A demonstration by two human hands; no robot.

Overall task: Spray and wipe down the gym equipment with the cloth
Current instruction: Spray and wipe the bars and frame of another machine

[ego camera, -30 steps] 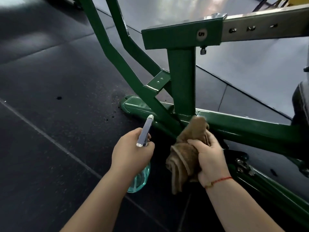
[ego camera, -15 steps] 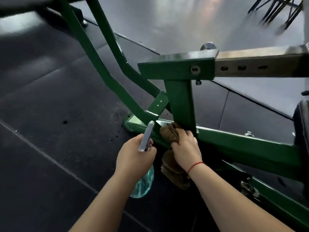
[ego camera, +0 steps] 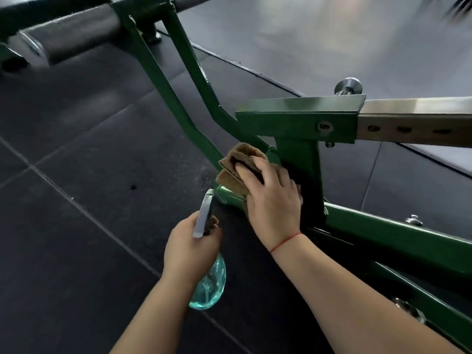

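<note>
R hand [ego camera: 274, 203] has gone up from the foot of the upright post. It now lies w/ fingers spread fairly flat over the brown cloth [ego camera: 240, 159], pressing it on the slanted strut of the green frame [ego camera: 296, 123], just left of the post. The cloth was bunched half a sec ago and now looks folded flatter. L hand [ego camera: 189, 249] is much as before, wrapped round the neck of the spray bottle [ego camera: 209, 284], nozzle up, just below the cloth. Padded roller [ego camera: 76, 37] now shows top left.
</note>
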